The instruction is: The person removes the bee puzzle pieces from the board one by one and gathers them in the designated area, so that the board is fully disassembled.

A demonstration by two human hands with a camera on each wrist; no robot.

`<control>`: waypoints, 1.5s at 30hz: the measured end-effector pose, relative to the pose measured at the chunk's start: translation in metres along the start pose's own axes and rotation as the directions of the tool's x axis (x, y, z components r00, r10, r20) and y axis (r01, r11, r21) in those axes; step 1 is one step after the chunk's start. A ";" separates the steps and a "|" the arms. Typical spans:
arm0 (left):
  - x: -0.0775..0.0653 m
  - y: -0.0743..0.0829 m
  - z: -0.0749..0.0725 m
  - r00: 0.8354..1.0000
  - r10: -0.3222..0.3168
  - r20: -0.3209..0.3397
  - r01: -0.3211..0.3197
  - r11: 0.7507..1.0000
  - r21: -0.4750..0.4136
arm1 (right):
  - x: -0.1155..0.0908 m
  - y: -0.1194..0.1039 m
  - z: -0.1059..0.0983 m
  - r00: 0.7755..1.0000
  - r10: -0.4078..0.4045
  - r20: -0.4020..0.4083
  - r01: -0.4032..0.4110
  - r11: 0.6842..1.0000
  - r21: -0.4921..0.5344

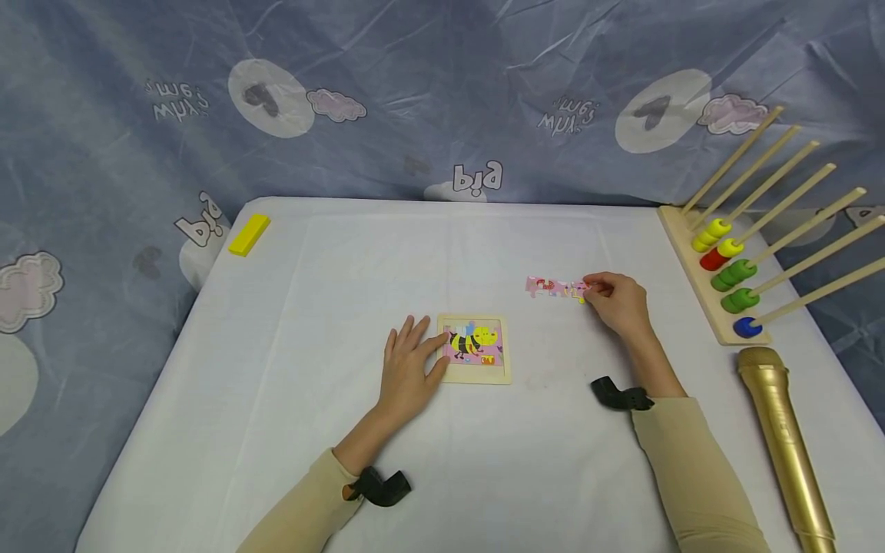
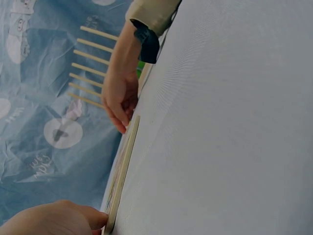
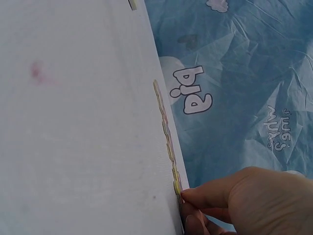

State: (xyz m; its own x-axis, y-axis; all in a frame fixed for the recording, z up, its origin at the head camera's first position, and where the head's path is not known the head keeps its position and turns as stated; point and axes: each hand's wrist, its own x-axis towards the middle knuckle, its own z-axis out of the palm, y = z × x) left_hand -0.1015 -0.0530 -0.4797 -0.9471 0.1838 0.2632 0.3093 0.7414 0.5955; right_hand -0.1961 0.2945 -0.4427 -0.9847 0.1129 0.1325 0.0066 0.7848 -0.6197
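A small wooden jigsaw puzzle (image 1: 474, 374) with a bee picture lies flat on the white table. My left hand (image 1: 408, 374) rests at its left side, fingers spread, with thumb and index finger touching the frame. To the upper right, several pink puzzle pieces (image 1: 546, 287) lie in a row. My right hand (image 1: 620, 303) pinches the puzzle piece (image 3: 180, 196) at the right end of that row, its fingers covering part of it. In the left wrist view the puzzle's frame (image 2: 125, 169) appears edge-on beside the left hand (image 2: 58, 218).
At the right stands a wooden bead rack (image 1: 681, 269) with upright sticks and colored beads. A gold microphone (image 1: 788, 445) lies in front of it. The yellow block (image 1: 250, 235) sits near the far left corner. Behind the table hangs a blue-grey printed cloth (image 1: 429, 92).
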 end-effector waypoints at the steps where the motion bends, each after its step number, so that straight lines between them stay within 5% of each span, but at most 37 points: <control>1: 0.000 0.000 0.000 1.000 -0.001 0.000 0.001 1.000 0.002 | 0.000 0.000 0.000 1.000 0.003 0.000 -0.003 1.000 0.001; 18: 0.000 0.002 -0.002 1.000 -0.019 0.012 0.019 1.000 0.000 | 0.002 0.000 0.001 0.993 0.120 -0.016 -0.119 0.991 0.056; 31: 0.002 0.001 -0.003 1.000 -0.016 0.012 0.016 1.000 -0.009 | 0.002 0.001 -0.001 0.957 0.287 -0.028 -0.270 0.926 0.265; 37: 0.003 0.001 -0.003 1.000 -0.011 0.009 0.011 1.000 -0.016 | 0.003 -0.001 0.000 0.945 0.303 -0.126 -0.243 0.905 0.349; 45: 0.002 0.001 -0.003 1.000 -0.023 0.003 0.023 1.000 0.007 | -0.002 -0.027 0.002 0.963 0.232 -0.134 -0.183 0.936 0.300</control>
State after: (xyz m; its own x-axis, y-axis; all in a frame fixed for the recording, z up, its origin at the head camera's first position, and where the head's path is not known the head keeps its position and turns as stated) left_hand -0.1029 -0.0540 -0.4768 -0.9542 0.1686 0.2473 0.2870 0.7498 0.5962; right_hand -0.1945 0.2717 -0.4282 -0.9238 0.3726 0.0878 0.1346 0.5310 -0.8366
